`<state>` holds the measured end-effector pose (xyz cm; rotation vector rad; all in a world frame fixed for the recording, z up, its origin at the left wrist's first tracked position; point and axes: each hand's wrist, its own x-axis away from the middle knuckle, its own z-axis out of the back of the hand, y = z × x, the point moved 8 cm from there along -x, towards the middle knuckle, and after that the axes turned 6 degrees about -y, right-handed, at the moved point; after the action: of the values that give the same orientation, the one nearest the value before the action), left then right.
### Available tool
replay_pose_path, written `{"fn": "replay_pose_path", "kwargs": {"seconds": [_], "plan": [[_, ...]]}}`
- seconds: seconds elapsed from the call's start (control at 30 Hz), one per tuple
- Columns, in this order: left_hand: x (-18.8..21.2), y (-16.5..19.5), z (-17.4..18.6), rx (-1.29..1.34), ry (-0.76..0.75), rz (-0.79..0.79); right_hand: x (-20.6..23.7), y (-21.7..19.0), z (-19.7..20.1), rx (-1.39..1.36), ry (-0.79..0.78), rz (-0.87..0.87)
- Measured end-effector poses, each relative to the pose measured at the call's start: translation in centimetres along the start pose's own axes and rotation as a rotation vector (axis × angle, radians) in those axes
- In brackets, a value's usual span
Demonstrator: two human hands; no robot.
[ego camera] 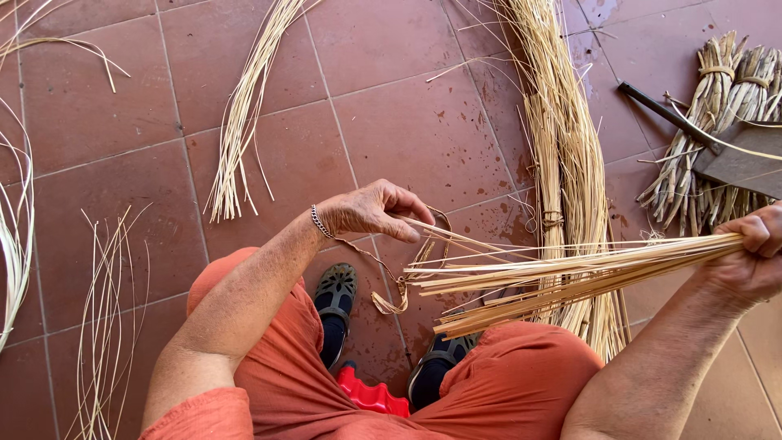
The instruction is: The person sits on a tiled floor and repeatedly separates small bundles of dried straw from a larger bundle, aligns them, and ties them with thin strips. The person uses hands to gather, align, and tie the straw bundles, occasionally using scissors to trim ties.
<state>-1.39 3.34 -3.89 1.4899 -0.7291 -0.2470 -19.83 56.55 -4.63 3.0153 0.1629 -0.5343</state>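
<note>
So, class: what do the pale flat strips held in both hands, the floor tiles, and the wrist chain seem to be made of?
Pale flat strips: likely split cane or reed, matte, fibrous, straw-coloured, with thin stiff ends. Reddish-brown floor tiles: apparently unglazed terracotta, dull surface, visible grout lines. Silver wrist chain by the left hand: seemingly metal, shiny links. The right hand grips the strips.

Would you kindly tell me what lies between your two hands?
In the head view, the straw bundle spans from right hand to left hand.
</note>
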Motion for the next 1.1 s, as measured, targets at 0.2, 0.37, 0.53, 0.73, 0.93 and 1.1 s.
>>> {"fn": "replay_pose_path", "kwargs": {"seconds": [0.2, 0.37, 0.53, 0.73, 0.93, 1.1], "plan": [[-0.3, 0.3, -0.2, 0.124, 0.015, -0.080, 0.1, 0.8, -0.6, -0.011, -0.007, 0.002], [-0.5, -0.8, 0.5, 0.105, 0.055, -0.084, 0.6, 1.3, -1.3, -0.014, -0.013, 0.004], [-0.5, -0.5, 0.6, 0.082, 0.060, -0.098, 0.4, 1.4, -1.2, -0.010, -0.023, 0.005], [-0.2, -0.1, 0.0, 0.181, 0.041, -0.113, 0.2, 0.5, -0.4, 0.030, -0.031, 0.005], [-0.6, -0.4, 0.0, 0.171, 0.042, -0.151, 0.1, -0.4, 0.2, 0.058, -0.042, 0.004], [-0.4, -0.3, 0.3, 0.137, 0.076, -0.166, 0.1, 0.3, -0.2, 0.039, -0.030, -0.001]]}}
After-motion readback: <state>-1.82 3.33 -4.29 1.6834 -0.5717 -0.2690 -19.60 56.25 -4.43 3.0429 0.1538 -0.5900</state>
